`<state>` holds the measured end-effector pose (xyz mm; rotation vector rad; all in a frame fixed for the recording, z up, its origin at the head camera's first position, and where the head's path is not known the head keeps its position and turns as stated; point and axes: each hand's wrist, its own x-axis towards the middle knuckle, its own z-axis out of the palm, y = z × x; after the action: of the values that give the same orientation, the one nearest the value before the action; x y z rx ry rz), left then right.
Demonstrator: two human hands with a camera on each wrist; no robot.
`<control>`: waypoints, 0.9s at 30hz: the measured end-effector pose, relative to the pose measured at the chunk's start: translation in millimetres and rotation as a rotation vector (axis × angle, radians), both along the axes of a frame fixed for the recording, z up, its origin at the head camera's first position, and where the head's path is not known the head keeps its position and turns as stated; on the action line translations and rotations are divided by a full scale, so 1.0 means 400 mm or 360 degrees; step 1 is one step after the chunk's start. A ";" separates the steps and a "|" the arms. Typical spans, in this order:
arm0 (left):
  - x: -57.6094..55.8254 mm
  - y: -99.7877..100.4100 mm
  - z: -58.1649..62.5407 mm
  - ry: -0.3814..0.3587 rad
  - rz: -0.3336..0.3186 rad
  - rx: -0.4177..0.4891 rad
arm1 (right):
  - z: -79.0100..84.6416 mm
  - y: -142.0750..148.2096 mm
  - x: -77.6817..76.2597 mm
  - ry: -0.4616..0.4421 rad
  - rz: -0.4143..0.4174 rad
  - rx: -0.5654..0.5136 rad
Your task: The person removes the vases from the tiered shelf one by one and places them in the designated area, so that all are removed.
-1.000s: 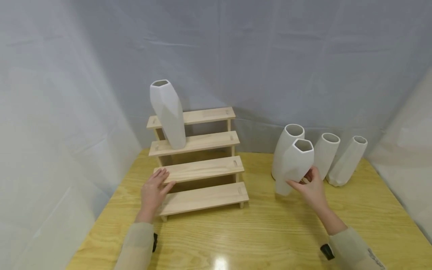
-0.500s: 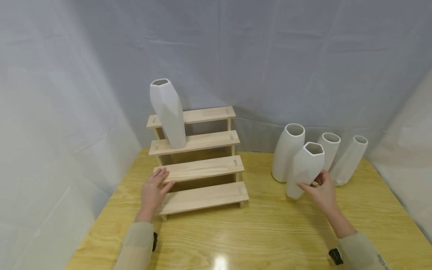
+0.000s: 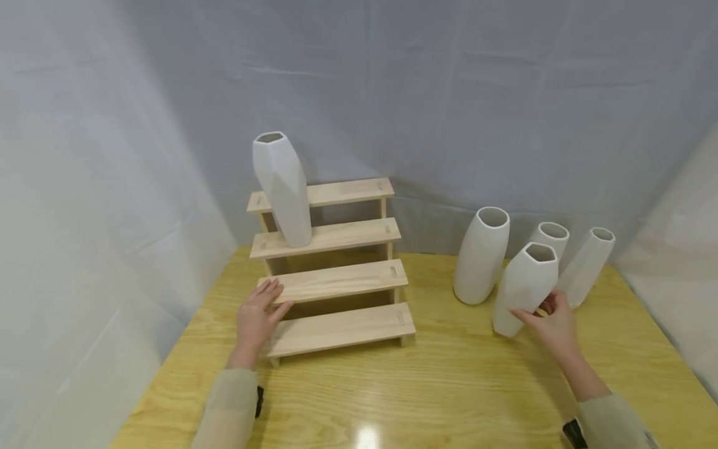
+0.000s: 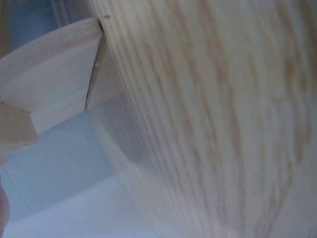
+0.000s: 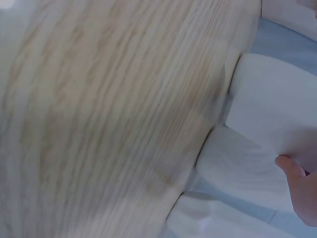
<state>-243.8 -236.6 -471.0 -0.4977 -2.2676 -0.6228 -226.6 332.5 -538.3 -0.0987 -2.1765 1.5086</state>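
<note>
My right hand holds a white faceted vase, its thumb on the near side and its fingers round the right side. The vase leans slightly to the right; whether its base touches the table cannot be told. In the right wrist view the thumb presses on this vase. My left hand rests on the left end of a stepped wooden display stand, fingers on the second-lowest tier and thumb spread along its front. Another tall faceted white vase stands on the stand's upper left.
A smooth round-mouthed white vase stands left of the held one. Another round-mouthed vase is partly hidden behind it, and a slim ribbed vase stands farther right. Everything sits on a wooden table before grey-white cloth.
My right hand has moved the faceted vase rightward and slightly toward me, away from the smooth round-mouthed vase and in front of the other. My left hand has stayed on the stand.
</note>
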 end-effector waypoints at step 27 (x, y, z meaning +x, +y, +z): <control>0.000 0.000 -0.003 -0.0026 0.0006 0.0003 | 0.044 0.070 0.062 -0.0188 -0.0136 0.0171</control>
<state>-243.8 -236.6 -472.2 -0.4891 -2.2827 -0.6288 -201.7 360.5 -520.9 -0.2475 -2.3105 1.3674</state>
